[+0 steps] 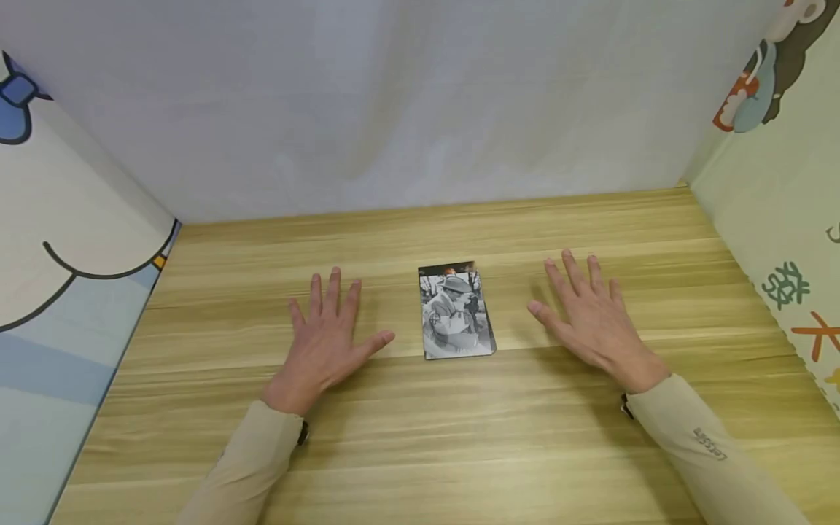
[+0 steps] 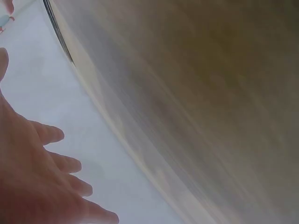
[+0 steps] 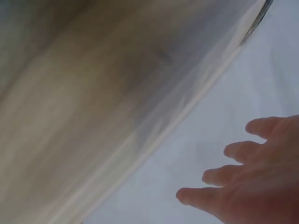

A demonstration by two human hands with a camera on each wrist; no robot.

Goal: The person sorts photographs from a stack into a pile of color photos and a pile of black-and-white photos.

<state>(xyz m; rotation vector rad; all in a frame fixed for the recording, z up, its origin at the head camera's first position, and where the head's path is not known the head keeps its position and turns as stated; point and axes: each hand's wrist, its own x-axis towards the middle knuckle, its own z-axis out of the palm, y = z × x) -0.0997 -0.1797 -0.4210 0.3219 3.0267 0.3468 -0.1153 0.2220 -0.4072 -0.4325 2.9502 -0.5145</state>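
- The left hand and the right hand lie well apart, palms down with fingers spread, and neither holds anything. Whether the palms press on the wood-grain tabletop or hover just above it, I cannot tell.
- The stack of photo cards lies flat between them, a black-and-white picture of a figure in a hat on top. The left thumb is near its left edge; the right thumb is near the right edge, slightly farther off.
- The stack is not quite square: lower layers peek out along the right edge. Best to tap the sides true with both hands before any lift, so that nothing slides away.
- Both wrist views show the stack edge-on, as thin dark layers. Cards like these probably slip easily over one another, so a light, even squeeze from both sides should serve better than a push from one.
- To take just the top card, I would steady the rest with one hand and raise a corner with the other thumb.
- Handling by the edges should keep fingerprints off the printed face and avoid bending the corners.
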